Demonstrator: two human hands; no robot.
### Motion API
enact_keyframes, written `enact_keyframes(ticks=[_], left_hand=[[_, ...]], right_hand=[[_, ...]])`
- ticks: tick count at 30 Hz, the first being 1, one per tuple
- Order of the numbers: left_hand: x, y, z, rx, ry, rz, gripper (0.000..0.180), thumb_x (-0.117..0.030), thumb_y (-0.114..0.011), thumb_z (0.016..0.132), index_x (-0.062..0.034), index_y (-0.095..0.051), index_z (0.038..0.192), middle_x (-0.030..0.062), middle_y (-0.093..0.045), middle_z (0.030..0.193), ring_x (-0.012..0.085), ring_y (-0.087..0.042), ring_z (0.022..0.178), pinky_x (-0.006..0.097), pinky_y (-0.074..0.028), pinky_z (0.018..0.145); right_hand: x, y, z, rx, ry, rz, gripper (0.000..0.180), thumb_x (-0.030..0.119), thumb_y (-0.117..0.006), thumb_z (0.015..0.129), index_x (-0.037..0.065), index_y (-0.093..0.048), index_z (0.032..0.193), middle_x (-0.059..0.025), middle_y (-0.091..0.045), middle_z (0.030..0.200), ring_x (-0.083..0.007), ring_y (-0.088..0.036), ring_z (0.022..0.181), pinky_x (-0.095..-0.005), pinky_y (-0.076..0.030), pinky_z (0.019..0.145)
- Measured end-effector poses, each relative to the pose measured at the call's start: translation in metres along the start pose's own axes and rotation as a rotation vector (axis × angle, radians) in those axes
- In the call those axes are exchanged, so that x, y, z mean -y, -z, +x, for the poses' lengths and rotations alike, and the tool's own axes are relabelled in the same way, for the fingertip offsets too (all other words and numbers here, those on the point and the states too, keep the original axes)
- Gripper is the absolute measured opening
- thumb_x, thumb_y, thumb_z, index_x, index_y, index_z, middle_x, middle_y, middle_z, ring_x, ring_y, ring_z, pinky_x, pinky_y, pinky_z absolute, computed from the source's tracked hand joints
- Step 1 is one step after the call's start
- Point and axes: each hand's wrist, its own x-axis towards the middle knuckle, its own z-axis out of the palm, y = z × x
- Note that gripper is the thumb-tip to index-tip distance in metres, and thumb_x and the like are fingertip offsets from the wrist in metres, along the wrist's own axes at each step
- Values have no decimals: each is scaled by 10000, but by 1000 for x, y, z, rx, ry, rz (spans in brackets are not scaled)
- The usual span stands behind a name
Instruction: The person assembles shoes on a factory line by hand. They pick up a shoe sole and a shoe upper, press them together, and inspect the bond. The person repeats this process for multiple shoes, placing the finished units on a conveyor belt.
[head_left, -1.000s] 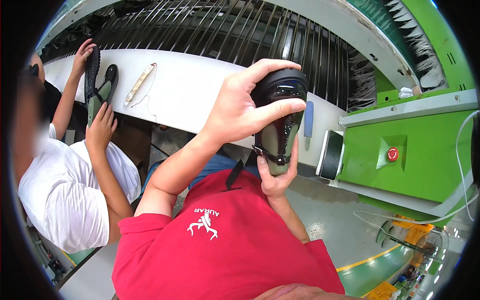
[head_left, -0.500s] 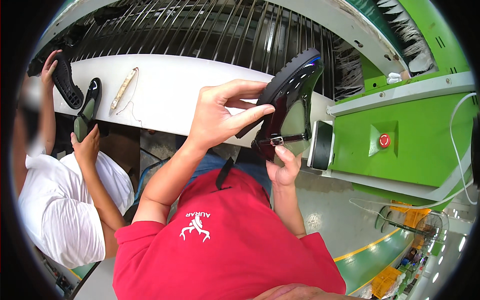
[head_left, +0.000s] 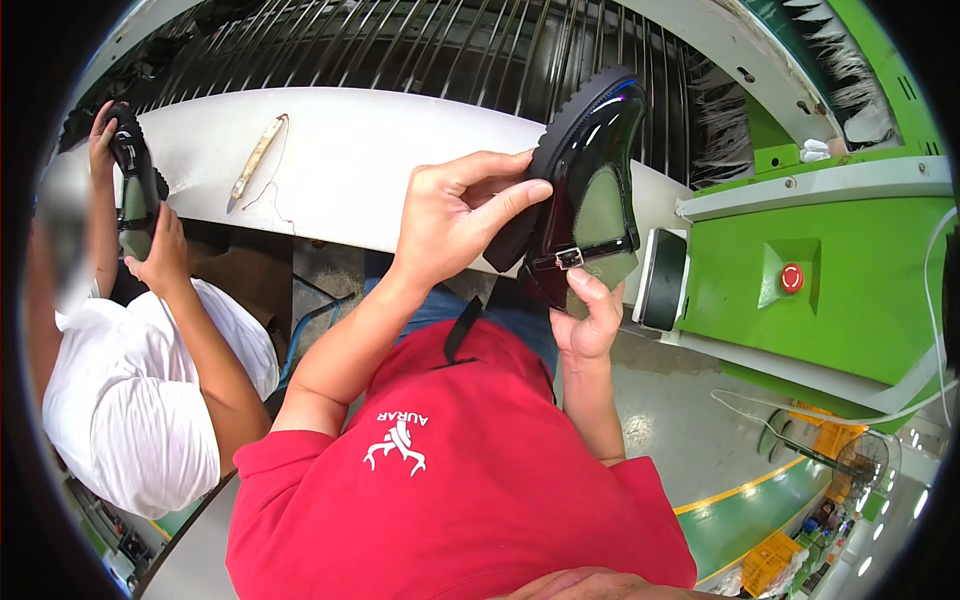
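A glossy black shoe [head_left: 572, 165] with a thick ridged sole, a pale green lining and a small buckled strap is held up between my hands, its toe pointing away from me. My left hand [head_left: 455, 210] grips the sole's edge at mid-length, thumb and fingers pinched on it. Around the heel end my right hand [head_left: 590, 315] is closed, its thumb on the upper just below the metal buckle [head_left: 569, 258]. The right fingers are mostly hidden behind the shoe.
A white ledge [head_left: 340, 160] runs before a rack of metal rods [head_left: 440, 60]. On it lies a pale tool with a thin cord [head_left: 258, 158]. At left, a co-worker in white [head_left: 130, 390] holds another black shoe [head_left: 132, 165]. A green machine [head_left: 830, 260] with a red button stands right.
The shoe has turned slightly in my hands, showing more of its upper and buckle. The co-worker has brought the shoes together, where two were apart before. The view has shifted a little.
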Motion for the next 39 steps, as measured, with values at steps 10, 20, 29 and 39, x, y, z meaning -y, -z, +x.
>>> enact_keyframes(ticks=[10, 20, 29, 39], left_hand=[[28, -10, -9, -47, 279, -327, 267, -130, -809, 1020, 25, -802, 1238, 110, -817, 1066, 159, -783, 969, 312, -670, 854], [50, 8, -8, 25, 176, -460, 431, -282, -727, 1084, 57, -668, 1344, 152, -750, 1230, 217, -743, 1145, 401, -631, 1012], [39, 20, -17, -266, -3, -546, 732, -584, -769, 1004, 12, -570, 1380, 129, -694, 1264, 212, -696, 1133, 386, -573, 1005], [31, 21, -49, -275, 306, -768, 709, -648, -622, 1063, 17, -612, 1309, 147, -737, 1113, 241, -755, 982, 398, -650, 865]], right_hand=[[20, -14, 0, 1, 138, -329, 545, 35, -707, 887, -41, -581, 1411, -137, -728, 1235, -220, -733, 1077, -356, -592, 963], [29, -23, 6, 175, 660, -1053, 936, -34, -793, 781, -64, -429, 1643, -221, -603, 1419, -303, -649, 1245, -418, -523, 1088], [1, -41, -9, 320, 883, -1282, 934, 162, -996, 596, 44, -682, 1467, -234, -595, 1413, -415, -609, 1234, -514, -508, 1050], [32, -69, 43, 452, 496, -793, 659, 243, -989, 803, 47, -740, 1381, -113, -700, 1183, -232, -703, 1002, -360, -599, 868]])
